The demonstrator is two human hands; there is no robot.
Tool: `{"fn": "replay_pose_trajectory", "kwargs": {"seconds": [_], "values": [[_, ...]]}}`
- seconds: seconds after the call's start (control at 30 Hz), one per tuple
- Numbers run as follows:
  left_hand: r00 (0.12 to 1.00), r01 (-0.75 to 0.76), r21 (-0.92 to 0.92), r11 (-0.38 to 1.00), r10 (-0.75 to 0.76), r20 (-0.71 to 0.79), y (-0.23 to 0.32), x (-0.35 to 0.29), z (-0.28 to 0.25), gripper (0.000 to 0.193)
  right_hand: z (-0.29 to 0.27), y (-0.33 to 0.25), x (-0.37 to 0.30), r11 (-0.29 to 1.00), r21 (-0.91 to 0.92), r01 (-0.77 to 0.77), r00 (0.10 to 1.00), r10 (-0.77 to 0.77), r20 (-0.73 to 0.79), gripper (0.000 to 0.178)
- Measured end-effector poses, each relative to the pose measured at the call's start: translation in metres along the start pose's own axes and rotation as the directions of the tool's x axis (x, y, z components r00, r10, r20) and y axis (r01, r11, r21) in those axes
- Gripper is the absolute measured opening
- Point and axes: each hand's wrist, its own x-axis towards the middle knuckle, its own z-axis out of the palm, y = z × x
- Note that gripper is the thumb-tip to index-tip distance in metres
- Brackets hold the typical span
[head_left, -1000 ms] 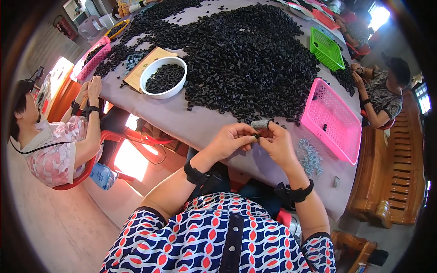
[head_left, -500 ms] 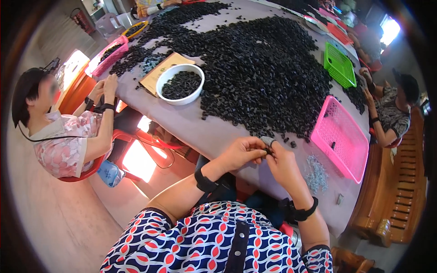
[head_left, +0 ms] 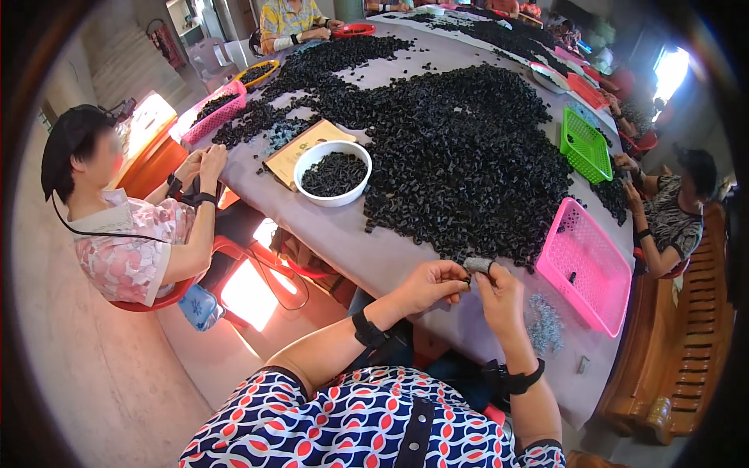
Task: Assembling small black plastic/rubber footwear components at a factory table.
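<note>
Both my hands meet above the near edge of the cloth-covered table. My left hand [head_left: 434,288] pinches a small black piece [head_left: 466,281] between thumb and forefinger. Close against it, my right hand [head_left: 501,298] is closed, its thumb near the black piece; what its fingertips grip, if anything, is too small to tell. A grey wrap [head_left: 477,265] covers the right forefinger. Just beyond lies a large heap of small black pieces [head_left: 468,148]. To the right of my hands is a pink basket [head_left: 591,269] holding a few black pieces.
Small clear bits [head_left: 544,324] lie right of my right hand. A white bowl [head_left: 334,200] of black pieces overlaps a tan booklet [head_left: 285,160]. A green basket [head_left: 585,144] stands at the far right. Co-workers sit around the table; one person [head_left: 133,234] is at my left.
The whole view has tilted up, showing more of the far table. My hands have drawn slightly apart, and the grey-wrapped right forefinger now lies across toward the left hand.
</note>
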Motion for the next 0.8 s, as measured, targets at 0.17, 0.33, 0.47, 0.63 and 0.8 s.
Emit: {"fn": "replay_pose_trajectory", "kwargs": {"seconds": [0.17, 0.33, 0.47, 0.63, 0.8], "values": [[0.997, -0.072, -0.017, 0.997, 0.072, 0.008, -0.012, 0.007, 0.000, 0.016, 0.021, 0.000, -0.002, 0.998, 0.051, 0.022, 0.999, -0.020, -0.040, 0.020], [0.997, -0.070, -0.057, 0.996, 0.068, -0.037, -0.002, 0.003, 0.007, 0.015, 0.022, -0.009, 0.001, 0.946, 0.316, -0.073, 0.993, 0.097, -0.061, 0.021], [0.997, -0.046, -0.062, 0.997, 0.042, -0.059, 0.001, 0.006, 0.012, 0.016, 0.017, 0.002, 0.001, 0.904, 0.417, -0.090, 0.987, 0.138, -0.086, 0.018], [0.999, 0.004, -0.112, 0.994, -0.008, -0.039, -0.008, 0.009, 0.012, 0.016, 0.013, 0.000, -0.003, 0.979, 0.200, -0.042, 0.995, 0.059, -0.081, 0.014], [0.999, -0.013, -0.116, 0.993, 0.008, -0.045, -0.007, 0.009, 0.007, 0.015, 0.011, -0.008, -0.002, 0.998, -0.050, -0.024, 0.999, 0.021, -0.046, 0.014]]}}
